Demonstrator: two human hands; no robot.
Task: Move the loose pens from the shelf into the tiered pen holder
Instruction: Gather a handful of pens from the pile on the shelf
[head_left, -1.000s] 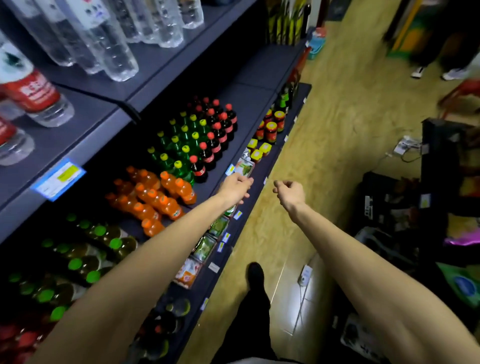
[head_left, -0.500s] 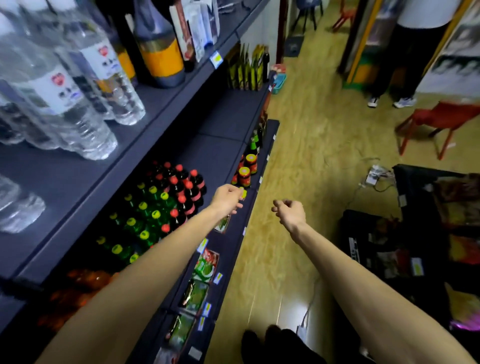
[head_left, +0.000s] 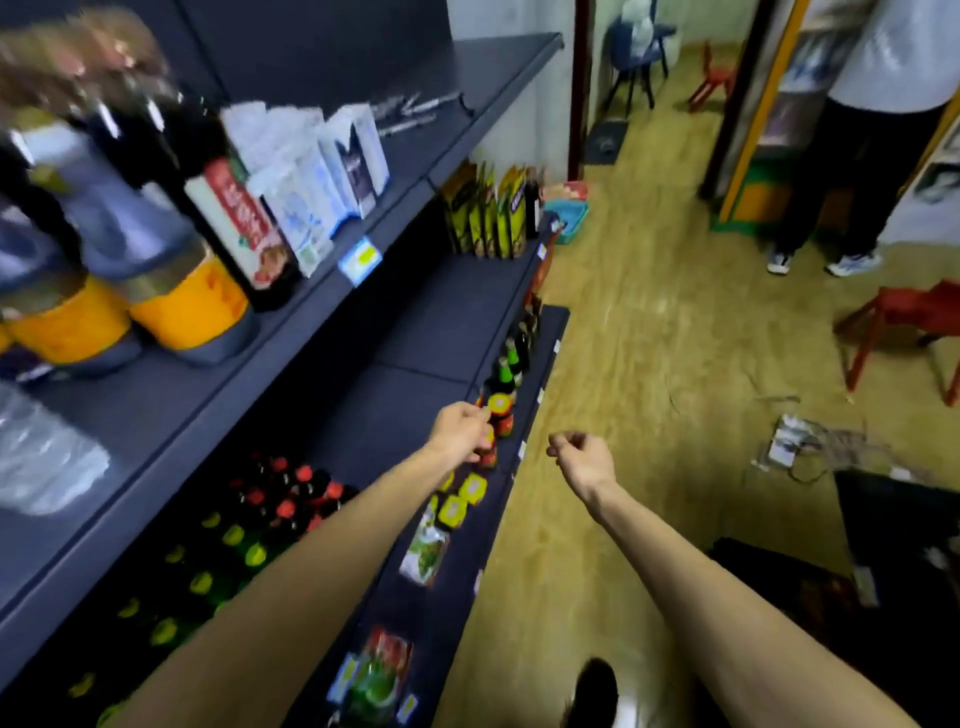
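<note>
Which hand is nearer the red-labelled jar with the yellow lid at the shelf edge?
Left. The left hand is right beside the red-labelled jar with the yellow lid, perhaps touching it; the right hand hangs over the floor, apart from it.

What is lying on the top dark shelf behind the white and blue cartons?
Behind the white and blue cartons, several thin loose pens lie flat on the top dark shelf, blurred. No tiered pen holder shows. The cartons hide whatever lies directly behind them.
</note>
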